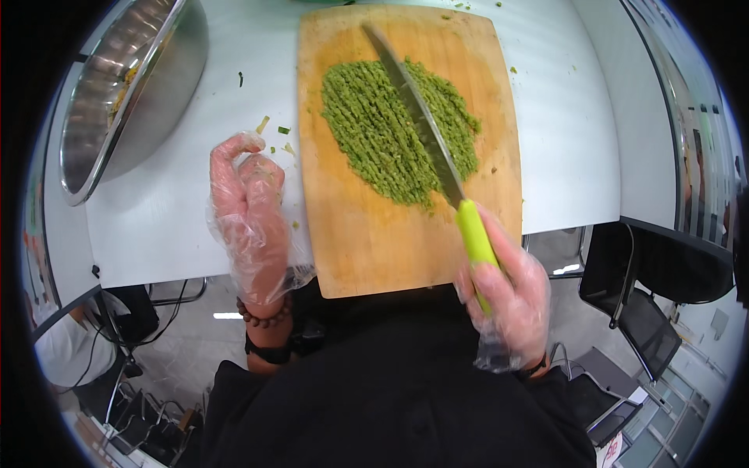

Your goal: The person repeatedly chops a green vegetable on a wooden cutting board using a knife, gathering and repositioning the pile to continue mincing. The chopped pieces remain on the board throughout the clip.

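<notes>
My right hand (509,286), in a clear plastic glove, is shut on the lime-green handle of a kitchen knife (430,134). The long blade slants up and leftward across a bed of finely chopped green vegetable (374,134), which is scored with slanting parallel cut lines. Under the mass lies a wooden cutting board (380,251). My left hand (251,205), gloved too, hovers or rests left of the board with its fingers curled; I see nothing held in it. Whether the blade touches the vegetable or is just above it, I cannot tell.
A large stainless steel bowl (169,105) with some yellowish food inside stands at the left. Green scraps (284,130) dot the white table (562,146). Low partitions flank both sides. Black chairs (638,327) stand behind on the right, and a seated person (76,345) is at lower left.
</notes>
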A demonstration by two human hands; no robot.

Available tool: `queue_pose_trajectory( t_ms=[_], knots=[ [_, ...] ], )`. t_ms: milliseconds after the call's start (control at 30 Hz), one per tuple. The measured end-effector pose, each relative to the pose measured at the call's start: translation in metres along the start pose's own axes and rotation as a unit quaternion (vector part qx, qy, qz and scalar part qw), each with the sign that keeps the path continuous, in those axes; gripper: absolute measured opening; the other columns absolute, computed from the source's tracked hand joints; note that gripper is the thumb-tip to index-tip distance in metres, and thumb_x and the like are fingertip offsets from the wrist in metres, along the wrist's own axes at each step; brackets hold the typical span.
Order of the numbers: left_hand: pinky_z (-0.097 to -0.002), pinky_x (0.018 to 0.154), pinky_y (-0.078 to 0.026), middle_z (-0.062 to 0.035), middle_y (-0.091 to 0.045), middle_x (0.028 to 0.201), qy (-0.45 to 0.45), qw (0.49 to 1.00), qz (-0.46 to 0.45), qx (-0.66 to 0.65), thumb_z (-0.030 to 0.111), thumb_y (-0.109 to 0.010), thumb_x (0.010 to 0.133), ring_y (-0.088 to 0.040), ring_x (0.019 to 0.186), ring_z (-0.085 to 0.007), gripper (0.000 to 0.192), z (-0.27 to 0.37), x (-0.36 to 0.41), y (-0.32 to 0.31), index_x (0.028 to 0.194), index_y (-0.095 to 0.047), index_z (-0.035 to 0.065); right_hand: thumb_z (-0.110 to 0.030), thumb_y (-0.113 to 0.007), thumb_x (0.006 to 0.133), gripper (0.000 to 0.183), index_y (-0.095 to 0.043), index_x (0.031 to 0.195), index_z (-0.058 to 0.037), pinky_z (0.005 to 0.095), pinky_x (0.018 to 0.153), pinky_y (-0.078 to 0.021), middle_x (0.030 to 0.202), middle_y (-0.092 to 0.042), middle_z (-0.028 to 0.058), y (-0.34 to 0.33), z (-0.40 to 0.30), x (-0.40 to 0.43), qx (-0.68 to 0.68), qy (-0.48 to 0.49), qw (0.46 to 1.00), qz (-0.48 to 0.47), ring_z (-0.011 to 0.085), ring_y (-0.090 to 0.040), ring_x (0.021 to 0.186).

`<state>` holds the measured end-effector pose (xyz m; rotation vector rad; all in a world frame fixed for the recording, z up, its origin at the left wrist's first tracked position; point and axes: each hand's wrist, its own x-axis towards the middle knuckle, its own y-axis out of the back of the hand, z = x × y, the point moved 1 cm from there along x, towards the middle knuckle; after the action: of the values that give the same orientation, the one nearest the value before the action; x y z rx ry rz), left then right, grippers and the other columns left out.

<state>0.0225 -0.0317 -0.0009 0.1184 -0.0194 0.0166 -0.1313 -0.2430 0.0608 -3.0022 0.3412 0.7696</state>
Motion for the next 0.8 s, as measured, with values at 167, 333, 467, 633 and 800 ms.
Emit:
queue_pose_trajectory(
  t_ms=[167, 333, 467, 633, 800],
  knots=[
    [-0.0188, 0.066, -0.033, 0.0055, -0.044, 0.076, 0.01, 1.0, -0.005, -0.003, 0.002, -0.044, 0.093, -0.038, 0.071, -0.0037, 0.029, 0.003, -0.001, 0.0, 0.12, -0.053, 0.0005, -0.034, -0.063, 0.094, 0.073, -0.039, 0.151, 0.0049, 0.0194, 0.047, -0.0359, 0.076, -0.057, 0.0051, -0.003, -0.001, 0.001, 0.124, 0.003, 0.992, 0.014, 0.0061, -0.047, 0.056],
    [-0.0186, 0.066, -0.032, 0.0054, -0.043, 0.076, -0.006, 1.0, -0.01, 0.003, 0.003, -0.044, 0.093, -0.036, 0.071, -0.0041, 0.029, 0.003, 0.001, -0.002, 0.121, -0.052, -0.0001, -0.019, -0.057, 0.1, 0.061, -0.037, 0.152, 0.006, 0.0204, 0.053, -0.0357, 0.075, -0.052, -0.0002, 0.001, -0.005, 0.001, 0.163, 0.007, 0.986, 0.041, 0.0058, -0.044, 0.061],
    [-0.0184, 0.067, -0.032, 0.0055, -0.042, 0.076, -0.002, 1.0, -0.016, 0.001, 0.003, -0.044, 0.093, -0.036, 0.071, -0.0041, 0.03, 0.003, 0.0, -0.001, 0.122, -0.051, -0.0013, -0.018, -0.057, 0.1, 0.059, -0.039, 0.15, 0.0066, 0.0214, 0.054, -0.0358, 0.076, -0.051, 0.0001, 0.005, -0.005, 0.002, 0.16, -0.014, 0.986, 0.044, 0.0061, -0.045, 0.062],
    [-0.0182, 0.065, -0.031, 0.0064, -0.042, 0.075, -0.005, 1.0, -0.007, -0.013, 0.002, -0.043, 0.093, -0.035, 0.07, -0.0035, 0.031, 0.002, 0.0, -0.003, 0.121, -0.052, 0.0005, -0.018, -0.057, 0.1, 0.058, -0.041, 0.149, 0.0069, 0.0216, 0.054, -0.0344, 0.076, -0.05, -0.0004, 0.006, -0.004, 0.002, 0.163, 0.012, 0.986, 0.014, 0.0065, -0.043, 0.062],
    [-0.0184, 0.063, -0.031, 0.0062, -0.043, 0.076, 0.004, 1.0, -0.009, 0.008, 0.003, -0.044, 0.093, -0.036, 0.069, -0.0026, 0.029, 0.002, 0.001, -0.003, 0.119, -0.054, 0.0017, -0.021, -0.059, 0.1, 0.054, -0.045, 0.145, 0.0067, 0.0212, 0.053, -0.0323, 0.073, -0.048, -0.0011, 0.008, -0.002, 0.001, 0.164, -0.014, 0.986, 0.04, 0.0063, -0.043, 0.061]
  ],
)
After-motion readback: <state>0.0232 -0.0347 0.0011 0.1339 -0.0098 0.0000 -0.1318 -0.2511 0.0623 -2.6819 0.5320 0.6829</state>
